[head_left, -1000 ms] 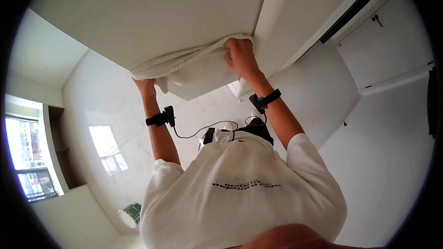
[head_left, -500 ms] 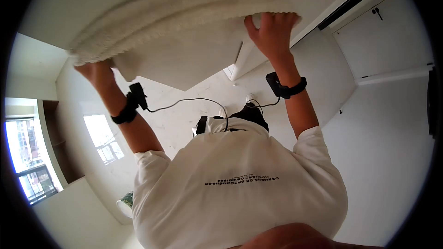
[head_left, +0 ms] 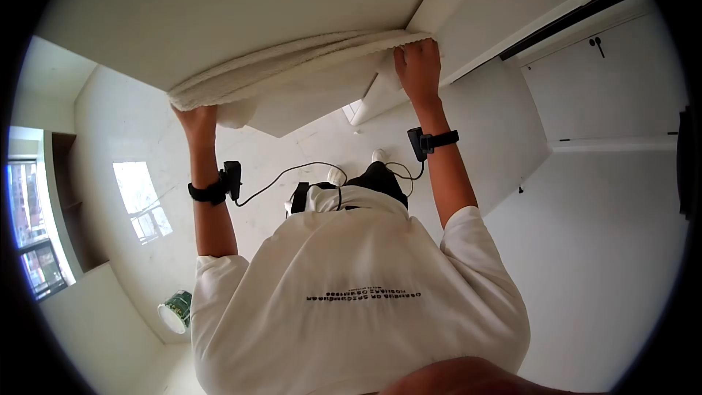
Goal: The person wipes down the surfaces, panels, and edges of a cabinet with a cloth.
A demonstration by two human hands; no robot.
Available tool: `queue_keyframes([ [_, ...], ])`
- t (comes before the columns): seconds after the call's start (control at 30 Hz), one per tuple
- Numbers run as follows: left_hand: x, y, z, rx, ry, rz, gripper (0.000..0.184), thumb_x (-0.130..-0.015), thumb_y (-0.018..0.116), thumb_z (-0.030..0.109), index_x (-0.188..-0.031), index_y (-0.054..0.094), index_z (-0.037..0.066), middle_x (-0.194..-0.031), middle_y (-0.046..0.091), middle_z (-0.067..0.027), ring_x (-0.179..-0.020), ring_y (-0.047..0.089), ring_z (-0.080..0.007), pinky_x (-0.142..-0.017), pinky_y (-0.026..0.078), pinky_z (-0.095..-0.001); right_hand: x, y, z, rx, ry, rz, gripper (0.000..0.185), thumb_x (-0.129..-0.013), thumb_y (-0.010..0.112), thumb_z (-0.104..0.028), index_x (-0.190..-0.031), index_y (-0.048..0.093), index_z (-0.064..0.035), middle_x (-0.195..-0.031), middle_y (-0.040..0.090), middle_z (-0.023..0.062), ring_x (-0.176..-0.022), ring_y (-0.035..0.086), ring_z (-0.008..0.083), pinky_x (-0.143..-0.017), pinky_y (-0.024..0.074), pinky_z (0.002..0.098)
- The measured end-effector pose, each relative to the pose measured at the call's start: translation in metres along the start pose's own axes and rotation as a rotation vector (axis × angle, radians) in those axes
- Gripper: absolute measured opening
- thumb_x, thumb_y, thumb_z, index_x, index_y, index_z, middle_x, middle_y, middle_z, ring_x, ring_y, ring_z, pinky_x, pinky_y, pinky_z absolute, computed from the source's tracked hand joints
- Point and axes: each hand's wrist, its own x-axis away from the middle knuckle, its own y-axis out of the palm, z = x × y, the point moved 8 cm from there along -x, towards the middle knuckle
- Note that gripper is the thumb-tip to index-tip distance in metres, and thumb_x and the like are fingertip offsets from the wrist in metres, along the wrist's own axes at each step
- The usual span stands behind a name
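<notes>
A long off-white fluffy cloth [head_left: 292, 66] is stretched between both hands, in folds, in front of a pale flat panel [head_left: 219, 7]. My left hand [head_left: 196, 121] is closed on its left end, near the panel's lower left edge. My right hand [head_left: 419, 66] grips the other end, close to the corner where the panel meets a white upright surface. The fingertips of both hands are partly hidden by the cloth. Part of the cloth hangs below the left end.
A green and white bucket [head_left: 175, 311] stands on the floor at lower left. At the far left are a window [head_left: 36, 234] and brown shelves [head_left: 73, 205]. A white door [head_left: 607, 88] is at right. A cable [head_left: 292, 167] runs from the wrist devices to the waist.
The cloth first rose and spread wide as my hands moved apart, then came back down and narrower as they drew closer. Both hands kept hold of it throughout.
</notes>
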Motion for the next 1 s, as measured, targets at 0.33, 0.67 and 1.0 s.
queue_keyframes([
  [0.33,0.043,0.023,0.089,-0.393,0.512,0.177,0.134,-0.063,0.093,0.022,-0.151,-0.008,0.008,-0.150,0.012,-0.0214,-0.139,0.026,-0.0361,-0.115,0.027,-0.0552,0.049,0.013,-0.001,-0.312,0.184,-0.271,0.034,-0.081,0.072,-0.020,-0.107,0.063,-0.0003,-0.105,0.066,0.0192,-0.099,0.060,0.0405,-0.085,0.0488,0.0484],
  [0.67,0.003,-0.015,0.107,0.233,0.345,0.232,0.094,-0.094,0.063,0.014,-0.155,-0.007,0.027,-0.155,0.019,-0.0132,-0.138,0.035,-0.0275,-0.115,0.036,-0.0450,0.013,-0.020,0.025,-0.496,0.356,-0.026,0.027,-0.086,0.066,-0.020,-0.106,0.065,-0.0021,-0.104,0.068,0.0168,-0.100,0.062,0.0374,-0.087,0.0490,0.0437],
  [1.0,0.032,0.010,-0.016,0.216,0.049,-0.067,0.050,-0.081,0.078,0.017,-0.123,0.055,0.001,-0.115,0.062,-0.0067,-0.106,0.057,-0.0149,-0.095,0.046,-0.0318,0.056,0.020,0.055,-0.382,0.443,-0.315,0.021,-0.083,0.064,-0.018,-0.091,0.069,0.0002,-0.088,0.069,0.0206,-0.086,0.066,0.0394,-0.077,0.0525,0.0434],
])
